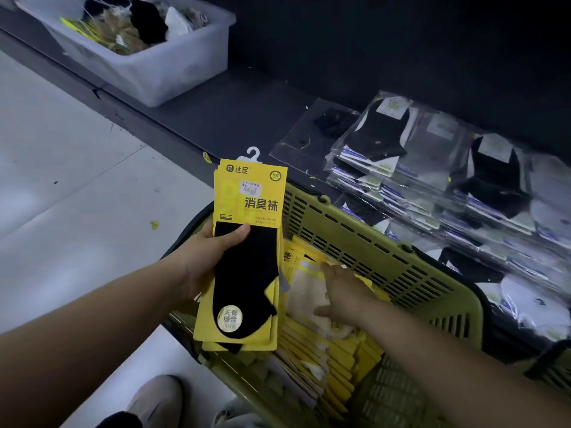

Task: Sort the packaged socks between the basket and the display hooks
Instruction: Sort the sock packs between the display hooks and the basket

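My left hand (205, 257) grips a stack of yellow-carded sock packs (244, 257) with a black sock on the front one, held upright above the left edge of the olive-green basket (401, 257). A white hanger hook (253, 154) sticks up from the top of the stack. My right hand (343, 291) reaches down into the basket and rests with fingers spread on a yellow pack holding a beige sock (304, 296). Several more yellow packs (327, 359) lie piled inside the basket. No display hooks are in view.
Stacks of clear-bagged black, grey and white socks (432, 180) lie on the dark low shelf (216, 118) behind the basket. A translucent plastic bin (160, 66) of loose socks stands at the back left. Pale floor tiles (68, 180) spread to the left; a shoe (157, 400) shows below.
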